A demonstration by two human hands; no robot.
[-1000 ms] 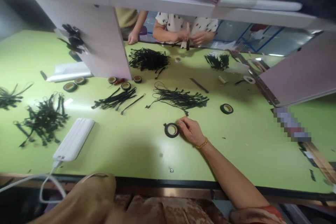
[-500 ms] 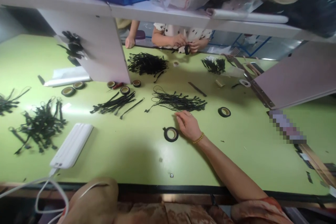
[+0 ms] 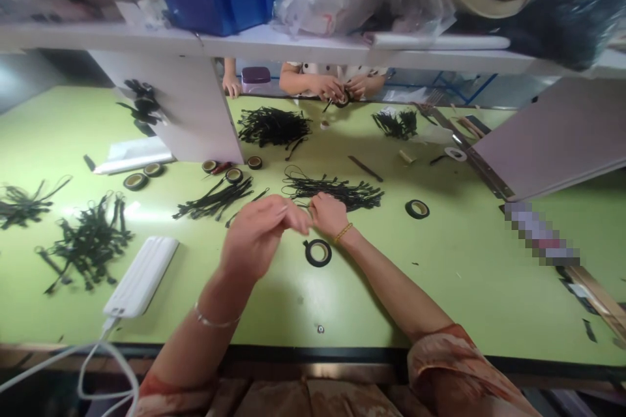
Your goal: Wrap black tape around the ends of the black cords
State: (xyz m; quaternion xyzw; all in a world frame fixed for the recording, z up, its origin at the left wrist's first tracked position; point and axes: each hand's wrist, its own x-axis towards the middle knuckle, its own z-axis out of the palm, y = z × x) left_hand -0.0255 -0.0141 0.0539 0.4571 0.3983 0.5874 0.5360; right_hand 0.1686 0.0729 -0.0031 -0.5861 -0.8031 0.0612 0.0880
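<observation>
My right hand [image 3: 328, 214] rests at the near left side of a pile of thin black cables [image 3: 359, 194], its fingers closed against them. What sits between those fingertips is hidden. My left hand [image 3: 259, 231] is raised over the table just left of it, fingers bent toward my right hand and smeared by motion. Behind my left hand lies a second bunch of black cables [image 3: 215, 199], with one loose cable partly covered. A roll of black tape [image 3: 317, 253], its end lifted, lies flat just in front of my right hand.
More tape rolls [image 3: 417, 209] lie around. Black cable heaps [image 3: 92, 241] and a white power bank [image 3: 141, 277] with a white cord are at left. Opposite, a co-worker's hands [image 3: 342, 86] hold a tape roll. A loaded shelf [image 3: 293, 45] crosses above; upright panels [image 3: 171, 111] divide the table.
My left hand has come up from the near edge to beside my right hand. My right hand has moved slightly left and forward, onto the cables. The camera view has tilted up a little.
</observation>
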